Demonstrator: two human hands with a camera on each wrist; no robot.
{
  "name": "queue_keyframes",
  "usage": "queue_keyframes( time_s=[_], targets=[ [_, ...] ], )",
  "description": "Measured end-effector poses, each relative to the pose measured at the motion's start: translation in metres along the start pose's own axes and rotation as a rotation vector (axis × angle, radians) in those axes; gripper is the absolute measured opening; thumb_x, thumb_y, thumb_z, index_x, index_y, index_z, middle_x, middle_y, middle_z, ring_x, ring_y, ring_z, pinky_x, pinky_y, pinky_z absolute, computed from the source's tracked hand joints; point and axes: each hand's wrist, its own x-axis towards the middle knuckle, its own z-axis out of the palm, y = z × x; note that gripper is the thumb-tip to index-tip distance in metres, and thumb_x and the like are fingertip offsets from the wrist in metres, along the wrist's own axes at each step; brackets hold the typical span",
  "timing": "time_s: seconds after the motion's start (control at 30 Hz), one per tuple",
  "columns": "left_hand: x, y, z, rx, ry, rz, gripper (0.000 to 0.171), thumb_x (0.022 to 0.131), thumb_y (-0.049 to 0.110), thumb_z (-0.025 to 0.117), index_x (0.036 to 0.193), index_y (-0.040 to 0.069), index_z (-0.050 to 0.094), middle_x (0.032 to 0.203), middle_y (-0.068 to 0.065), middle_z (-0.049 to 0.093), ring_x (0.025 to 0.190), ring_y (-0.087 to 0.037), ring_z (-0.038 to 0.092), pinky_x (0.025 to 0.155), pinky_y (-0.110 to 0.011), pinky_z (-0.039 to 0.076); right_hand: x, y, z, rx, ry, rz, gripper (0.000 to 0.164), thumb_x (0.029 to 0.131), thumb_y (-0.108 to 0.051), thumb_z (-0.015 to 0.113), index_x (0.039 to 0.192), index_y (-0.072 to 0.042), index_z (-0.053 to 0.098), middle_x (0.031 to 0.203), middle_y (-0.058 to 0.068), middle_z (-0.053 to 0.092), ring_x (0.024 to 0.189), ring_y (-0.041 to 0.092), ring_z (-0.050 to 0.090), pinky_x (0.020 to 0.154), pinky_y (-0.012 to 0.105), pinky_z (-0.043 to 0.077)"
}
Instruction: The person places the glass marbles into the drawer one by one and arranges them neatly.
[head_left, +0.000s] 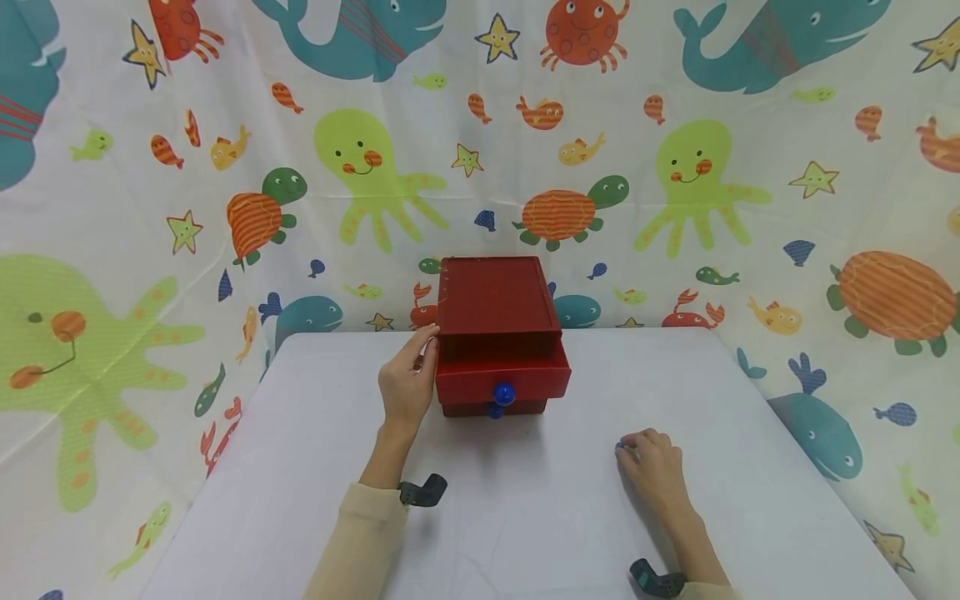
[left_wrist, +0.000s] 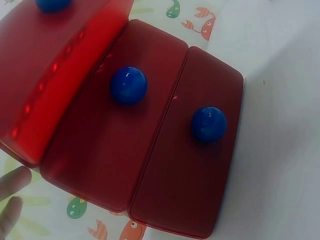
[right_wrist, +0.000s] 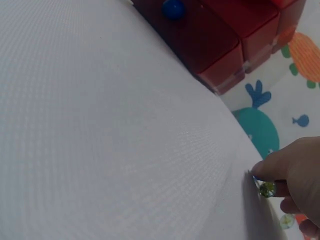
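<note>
A red drawer unit (head_left: 498, 296) with blue round knobs stands on the white table, its top drawer (head_left: 468, 383) pulled out. My left hand (head_left: 408, 387) touches the unit's left side near the top with its fingers extended; in the left wrist view, fingertips (left_wrist: 15, 182) show beside the top drawer. To the right of the unit, my right hand (head_left: 654, 467) pinches a small shiny piece (right_wrist: 267, 189) low over the table. It looks glassy and greenish in the right wrist view, with a bit of blue by the fingertip; its exact kind I cannot tell.
Below the pulled-out drawer, two more drawers with blue knobs (left_wrist: 128, 85) are closed. Behind the white table (head_left: 570, 517) hangs a curtain (head_left: 465, 225) printed with sea animals, which also runs along both sides. Each wrist wears a dark camera band (head_left: 423, 491).
</note>
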Motion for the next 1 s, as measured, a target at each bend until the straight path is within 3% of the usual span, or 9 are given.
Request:
queue_keyframes(
  time_s=[0.5,0.67,1.0],
  targets=[
    [-0.0009,-0.0025,0.0001,-0.003,0.003,0.002,0.027,0.098,0.015,0.064,0.124,0.011,0.072,0.123,-0.006,0.073,0.099,-0.023,0.075,0.071,-0.036,0.063,-0.0006,-0.0013,0.0002,0.001,0.002,0.012,0.017,0.088,-0.014,0.071,0.099,0.0,0.072,0.098,0.014,0.068,0.095,0.032,0.057,0.074,0.04,0.036],
    [-0.0009,-0.002,-0.0005,-0.007,0.002,0.001,0.027,0.098,0.016,0.065,0.124,0.01,0.072,0.123,-0.006,0.073,0.099,-0.022,0.075,0.071,-0.035,0.062,-0.0006,-0.0033,-0.0003,0.021,0.054,-0.007,0.015,0.087,-0.012,0.073,0.096,0.0,0.073,0.094,0.013,0.068,0.093,0.032,0.057,0.074,0.04,0.036],
    [-0.001,-0.0032,0.0002,-0.008,0.004,-0.001,0.027,0.098,0.015,0.065,0.124,0.011,0.072,0.123,-0.006,0.073,0.101,-0.022,0.075,0.072,-0.036,0.063,0.0023,-0.0064,-0.003,0.032,0.211,-0.13,0.01,0.08,-0.006,0.078,0.086,-0.001,0.073,0.085,0.012,0.068,0.083,0.032,0.057,0.068,0.036,0.034]
  ],
)
